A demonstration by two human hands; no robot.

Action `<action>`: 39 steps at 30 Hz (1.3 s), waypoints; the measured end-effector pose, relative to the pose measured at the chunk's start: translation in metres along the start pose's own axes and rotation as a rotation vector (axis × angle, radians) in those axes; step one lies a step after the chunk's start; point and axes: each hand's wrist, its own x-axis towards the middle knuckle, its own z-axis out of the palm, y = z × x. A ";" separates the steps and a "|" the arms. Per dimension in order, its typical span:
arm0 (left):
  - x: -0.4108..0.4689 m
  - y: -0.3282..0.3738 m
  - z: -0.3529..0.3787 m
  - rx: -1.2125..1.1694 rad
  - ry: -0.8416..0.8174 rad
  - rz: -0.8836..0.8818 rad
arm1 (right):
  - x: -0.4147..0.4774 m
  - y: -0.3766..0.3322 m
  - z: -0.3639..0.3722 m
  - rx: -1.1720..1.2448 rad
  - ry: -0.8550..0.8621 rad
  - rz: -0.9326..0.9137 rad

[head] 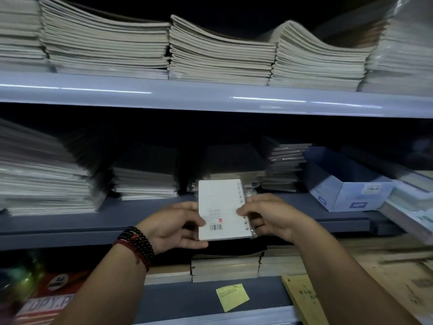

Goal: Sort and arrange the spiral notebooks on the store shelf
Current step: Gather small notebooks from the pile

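Note:
A small white spiral notebook [221, 207] in clear wrap, barcode at its lower part and rings along its right edge, is held upright in front of the middle shelf [117, 221]. My left hand [173, 228], with dark and red bead bracelets on the wrist, grips its left edge. My right hand [269, 214] pinches the ringed right edge. Behind it, a low stack of wrapped spiral notebooks [232, 177] lies on the middle shelf, its front partly hidden by the held notebook.
More stacks sit left [145, 184] and right [283, 170] of it, with a blue open carton [346, 184] further right. The top shelf [210, 95] carries tall piles of grey notebooks. Below lie brown-edged pads [225, 266] and a yellow sticky note [232, 296].

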 end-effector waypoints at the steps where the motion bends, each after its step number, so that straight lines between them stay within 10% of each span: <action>1: -0.002 0.000 0.000 -0.007 0.002 0.011 | -0.002 -0.001 0.001 -0.012 0.010 -0.027; 16: -0.013 0.010 0.014 -0.103 0.134 0.299 | -0.023 -0.014 -0.020 -0.002 -0.119 -0.249; 32: 0.066 0.062 0.102 -0.069 0.339 0.524 | -0.004 -0.043 -0.072 0.495 0.315 -0.503; 35: 0.083 0.078 0.131 0.053 0.435 0.520 | 0.005 -0.053 -0.079 0.426 0.521 -0.631; 39: 0.091 0.105 0.164 -0.160 0.153 0.548 | 0.019 -0.055 -0.076 0.034 0.732 -0.753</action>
